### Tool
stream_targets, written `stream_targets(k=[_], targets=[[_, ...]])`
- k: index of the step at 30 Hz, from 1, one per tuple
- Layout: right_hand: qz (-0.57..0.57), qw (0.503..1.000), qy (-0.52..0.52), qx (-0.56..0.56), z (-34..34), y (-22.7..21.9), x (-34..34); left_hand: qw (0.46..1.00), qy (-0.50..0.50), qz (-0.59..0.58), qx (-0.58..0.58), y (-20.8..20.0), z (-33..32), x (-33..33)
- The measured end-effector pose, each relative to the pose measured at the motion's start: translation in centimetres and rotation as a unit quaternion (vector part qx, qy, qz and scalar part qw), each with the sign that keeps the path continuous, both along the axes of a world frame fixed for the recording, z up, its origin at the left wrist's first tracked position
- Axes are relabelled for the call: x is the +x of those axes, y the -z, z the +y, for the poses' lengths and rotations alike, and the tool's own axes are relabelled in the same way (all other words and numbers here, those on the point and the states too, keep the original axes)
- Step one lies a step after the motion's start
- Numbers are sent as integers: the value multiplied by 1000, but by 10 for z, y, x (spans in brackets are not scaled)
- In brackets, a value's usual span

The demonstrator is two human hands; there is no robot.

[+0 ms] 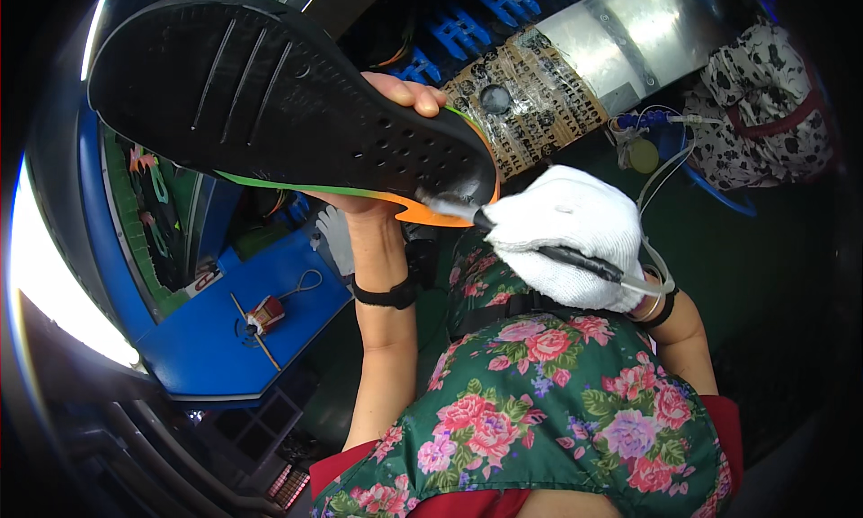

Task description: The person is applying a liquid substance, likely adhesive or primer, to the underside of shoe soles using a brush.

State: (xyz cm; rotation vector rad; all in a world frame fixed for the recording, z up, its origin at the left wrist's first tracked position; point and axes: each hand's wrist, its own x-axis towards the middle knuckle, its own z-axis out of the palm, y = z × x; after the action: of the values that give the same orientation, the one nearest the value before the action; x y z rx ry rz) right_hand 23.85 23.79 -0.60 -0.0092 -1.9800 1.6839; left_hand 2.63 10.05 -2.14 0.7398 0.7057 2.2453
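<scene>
1. Below my raised arms lies a blue work surface (225,338); near its middle sits a small red-and-white tool (266,313) with a wire loop, and a white glove (337,238) rests at its far right edge.
2. Ahead of me a shiny metal panel (629,33) carries a patch of patterned tape (526,96). A floral apron (548,410) covers my lap.
3. My left hand (387,150) is bare and holds a shoe insole (279,105) up from behind; my fingers (415,94) curl over its far edge, gripping it.
4. The insole is black and foam-like, with grooves and small punched holes, edged in green and orange at the heel.
5. My right hand (575,235), in a white knit glove, is closed round a slim black pen-like tool (539,247) with a clear hose at its back end.
6. The tool's metal tip touches the insole's heel end.
</scene>
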Motion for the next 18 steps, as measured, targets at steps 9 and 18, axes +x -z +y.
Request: stream_targets(k=[9,18], targets=[[18,1000,-3,-17,9,5,-5,997,52,46,-25,1,-6,-10],[69,991,-98,-56,13,14,-10,980,147,20,-133,6,-13,-15]])
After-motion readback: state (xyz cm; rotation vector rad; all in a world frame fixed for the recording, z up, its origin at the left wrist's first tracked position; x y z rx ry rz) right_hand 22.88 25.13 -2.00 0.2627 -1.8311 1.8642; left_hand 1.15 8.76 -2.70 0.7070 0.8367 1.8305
